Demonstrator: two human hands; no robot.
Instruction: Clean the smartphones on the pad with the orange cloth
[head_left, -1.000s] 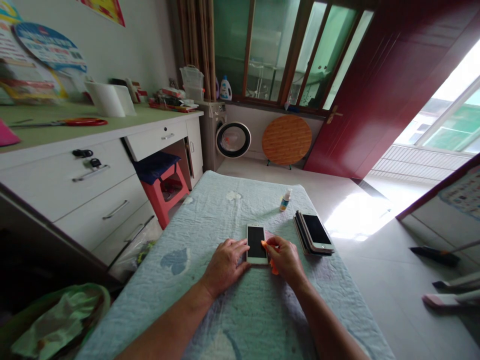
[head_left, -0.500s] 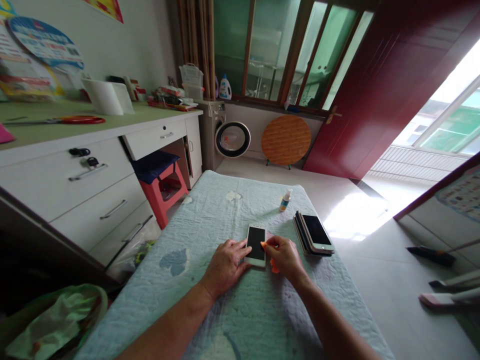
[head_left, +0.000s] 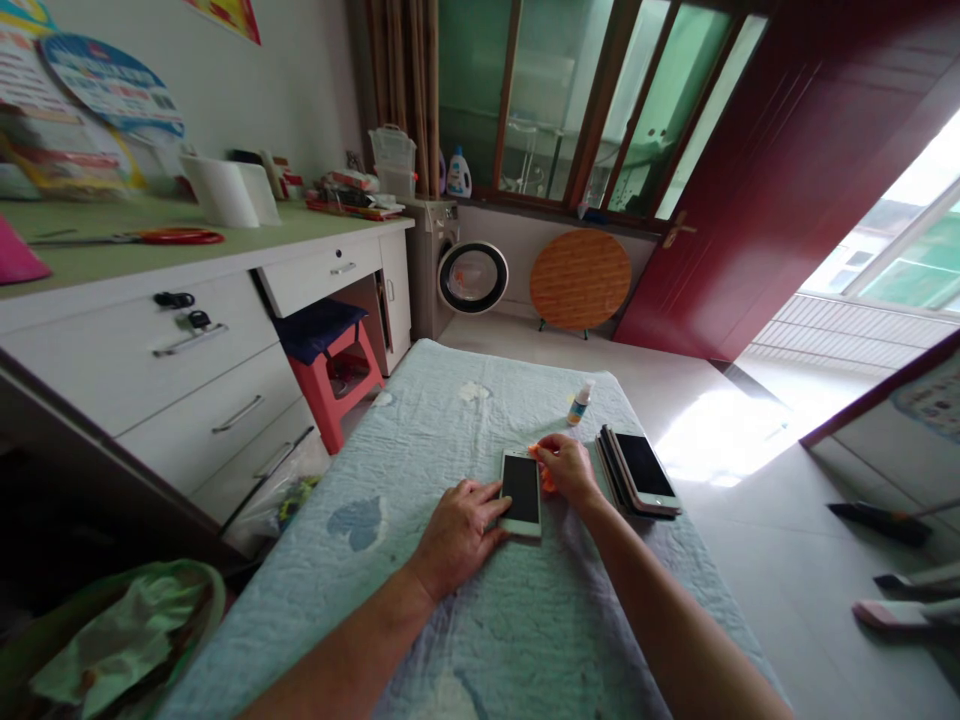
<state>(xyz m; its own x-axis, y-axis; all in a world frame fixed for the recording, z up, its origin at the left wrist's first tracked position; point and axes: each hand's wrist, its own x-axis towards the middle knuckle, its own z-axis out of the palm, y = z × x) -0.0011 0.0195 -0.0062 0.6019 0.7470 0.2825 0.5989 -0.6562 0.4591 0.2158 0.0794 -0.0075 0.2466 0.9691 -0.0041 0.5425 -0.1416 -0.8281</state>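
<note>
A white phone with a dark screen lies flat on the pale blue quilted cloth covering the table. My left hand rests on the cloth with its fingers spread against the phone's left edge. At the phone's top right corner, my right hand is pinched on a small orange cloth.
A stack of phones lies right of my right hand, and a small spray bottle stands beyond it. A white desk with drawers and a red stool are at the left. Green bags sit on the floor.
My right hand with the orange cloth has moved from the phone's right side up to its top right corner. My left hand stays at the phone's left edge.
</note>
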